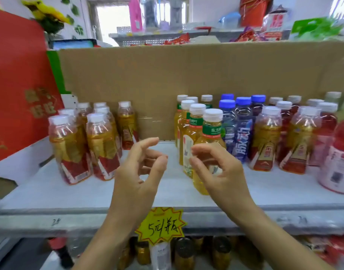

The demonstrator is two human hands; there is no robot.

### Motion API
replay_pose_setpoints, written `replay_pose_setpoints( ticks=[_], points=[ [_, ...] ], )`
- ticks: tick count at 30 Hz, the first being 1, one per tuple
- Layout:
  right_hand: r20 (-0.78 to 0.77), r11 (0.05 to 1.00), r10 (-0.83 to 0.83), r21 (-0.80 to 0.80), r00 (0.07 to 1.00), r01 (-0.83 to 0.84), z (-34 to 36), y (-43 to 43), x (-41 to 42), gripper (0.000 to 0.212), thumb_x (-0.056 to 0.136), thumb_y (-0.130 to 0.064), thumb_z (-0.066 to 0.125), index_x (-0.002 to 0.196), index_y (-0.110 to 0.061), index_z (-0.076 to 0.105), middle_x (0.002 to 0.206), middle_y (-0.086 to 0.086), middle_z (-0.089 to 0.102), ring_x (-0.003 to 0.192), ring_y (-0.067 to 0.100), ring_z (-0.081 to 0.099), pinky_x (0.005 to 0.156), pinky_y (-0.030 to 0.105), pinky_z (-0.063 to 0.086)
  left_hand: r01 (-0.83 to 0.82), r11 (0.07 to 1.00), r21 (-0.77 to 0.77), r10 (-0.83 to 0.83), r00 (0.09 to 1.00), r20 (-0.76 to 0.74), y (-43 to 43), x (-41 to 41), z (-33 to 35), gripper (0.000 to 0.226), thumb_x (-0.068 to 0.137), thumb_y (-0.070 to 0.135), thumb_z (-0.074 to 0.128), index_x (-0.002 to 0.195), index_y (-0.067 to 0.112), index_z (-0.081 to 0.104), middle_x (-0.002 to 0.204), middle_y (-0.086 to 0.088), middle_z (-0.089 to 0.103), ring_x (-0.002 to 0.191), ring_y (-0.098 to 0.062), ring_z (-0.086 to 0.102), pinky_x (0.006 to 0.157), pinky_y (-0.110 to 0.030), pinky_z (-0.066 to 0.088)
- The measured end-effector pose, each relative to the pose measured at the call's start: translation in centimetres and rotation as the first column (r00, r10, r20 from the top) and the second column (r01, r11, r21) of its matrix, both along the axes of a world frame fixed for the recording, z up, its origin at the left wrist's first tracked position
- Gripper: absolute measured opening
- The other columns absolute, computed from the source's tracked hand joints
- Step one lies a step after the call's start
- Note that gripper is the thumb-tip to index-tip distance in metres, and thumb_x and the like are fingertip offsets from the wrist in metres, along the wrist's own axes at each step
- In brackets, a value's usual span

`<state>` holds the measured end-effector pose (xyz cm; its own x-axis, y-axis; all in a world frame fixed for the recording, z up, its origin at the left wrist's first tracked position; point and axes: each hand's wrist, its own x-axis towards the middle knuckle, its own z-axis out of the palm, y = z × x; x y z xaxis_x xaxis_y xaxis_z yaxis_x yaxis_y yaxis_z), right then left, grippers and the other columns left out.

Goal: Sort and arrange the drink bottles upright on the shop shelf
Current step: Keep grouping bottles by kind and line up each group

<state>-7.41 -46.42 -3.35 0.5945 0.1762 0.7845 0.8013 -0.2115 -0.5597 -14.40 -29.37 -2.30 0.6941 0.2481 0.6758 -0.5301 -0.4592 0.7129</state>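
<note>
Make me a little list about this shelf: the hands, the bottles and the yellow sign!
Left hand: loosely curled, holding nothing, over a bare gap on the shelf
Right hand: loosely curled in front of the green-label bottle, no grip seen
Bottles: standing; red-label bottles at left, blue-cap bottles right of the green-label one
Sign: yellow price tag on the shelf edge

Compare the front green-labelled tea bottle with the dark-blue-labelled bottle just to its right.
Cap: white on the green-labelled bottle, blue on the blue-labelled bottle. Body: the green-labelled bottle shows pale yellow drink; the blue-labelled bottle is wrapped dark blue with white characters. Place: the green-labelled bottle stands further forward, partly behind the right hand; the blue-labelled bottle sits further back. Both stand upright, capped.
</note>
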Motion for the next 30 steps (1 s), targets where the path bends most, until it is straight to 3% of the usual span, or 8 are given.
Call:
replay_pose_setpoints(
  ticks=[8,11,14,17,21,22,27,30],
  points=[
    [-0.066,0.993,-0.116,-0.029,0.991,0.114,0.2,-13.9,1.5,0.019,0.09,-0.008,0.07,0.104,-0.02,0.068,0.098,-0.011,0.067,0.091,0.01,0.067,0.075,0.019,0.054,0.278,0.956,0.094,-0.275,0.96,-0.043,-14.3,3.5,0.6,0.016,0.092,0.034,0.063,0.107,0.039,0.065,0.089,0.013,0.069,0.088,-0.011,0.067,0.069,-0.016,0.052],
    [-0.05,0.975,-0.216,-0.062,0.975,0.212,2.5,-18.3,3.3,0.019,0.09,-0.009,0.069,0.105,-0.019,0.067,0.1,-0.006,0.066,0.089,0.008,0.066,0.076,0.018,0.054,0.277,0.95,0.143,-0.263,0.959,-0.107,-18.4,6.9,1.5,0.024,0.097,0.027,0.063,0.116,0.04,0.059,0.103,0.023,0.066,0.103,0.005,0.062,0.078,-0.01,0.051],
    [-0.003,0.931,-0.337,-0.149,0.942,0.333,6.3,-21.2,5.9,0.021,0.092,-0.012,0.065,0.112,-0.017,0.066,0.11,-0.002,0.063,0.097,0.01,0.062,0.086,0.025,0.052,0.222,0.951,0.216,-0.211,0.975,-0.073,-21.4,11.3,3.4,0.036,0.097,0.023,0.062,0.132,0.028,0.056,0.125,0.014,0.059,0.112,0.003,0.056,0.094,-0.021,0.052],
    [0.114,0.77,-0.495,-0.403,0.862,0.495,9.6,-22.7,9.3,0.03,0.095,-0.015,0.055,0.124,-0.016,0.064,0.128,0.005,0.056,0.118,0.024,0.052,0.097,0.043,0.046,0.095,0.951,0.295,-0.089,0.995,-0.033,-23.5,15.8,5.4,0.048,0.095,0.016,0.061,0.142,0.013,0.05,0.14,-0.001,0.053,0.129,-0.011,0.049,0.108,-0.025,0.039],
    [0.207,0.33,-0.644,-0.793,0.737,0.512,11.7,-23.6,12.9,0.034,0.099,-0.029,0.043,0.127,-0.017,0.058,0.133,0.011,0.055,0.119,0.034,0.051,0.098,0.044,0.044,0.09,0.875,0.476,0.025,0.973,-0.229,-24.4,19.9,6.0,0.059,0.099,0.024,0.055,0.152,0.009,0.034,0.154,-0.009,0.038,0.142,-0.026,0.034,0.114,-0.033,0.028],
    [0.192,0.278,-0.655,-0.838,0.73,0.47,12.0,-23.6,13.4,0.032,0.099,-0.031,0.042,0.121,-0.015,0.059,0.128,0.011,0.058,0.115,0.035,0.054,0.096,0.043,0.046,0.117,0.849,0.515,0.042,0.957,-0.287,-24.4,20.4,6.0,0.061,0.099,0.029,0.055,0.153,0.01,0.031,0.155,-0.009,0.033,0.141,-0.029,0.034,0.115,-0.038,0.031],
    [0.04,0.326,-0.611,-0.897,0.79,0.298,13.7,-23.9,14.9,0.038,0.09,-0.037,0.064,0.122,-0.016,0.059,0.115,0.006,0.064,0.097,0.027,0.061,0.078,0.036,0.052,0.044,0.849,0.526,0.126,0.951,-0.282,-24.2,20.7,6.6,0.056,0.098,0.04,0.056,0.148,0.019,0.041,0.139,-0.007,0.039,0.131,-0.028,0.04,0.109,-0.04,0.039],
    [-0.064,0.429,-0.554,-0.876,0.83,0.219,14.0,-24.4,14.7,0.049,0.085,-0.042,0.071,0.126,-0.023,0.053,0.111,-0.002,0.054,0.094,0.021,0.055,0.07,0.032,0.042,0.16,0.905,0.394,-0.012,0.936,-0.351,-23.8,19.2,6.3,0.049,0.099,0.041,0.054,0.145,0.028,0.043,0.132,-0.007,0.048,0.122,-0.026,0.052,0.102,-0.046,0.048]
  ],
)
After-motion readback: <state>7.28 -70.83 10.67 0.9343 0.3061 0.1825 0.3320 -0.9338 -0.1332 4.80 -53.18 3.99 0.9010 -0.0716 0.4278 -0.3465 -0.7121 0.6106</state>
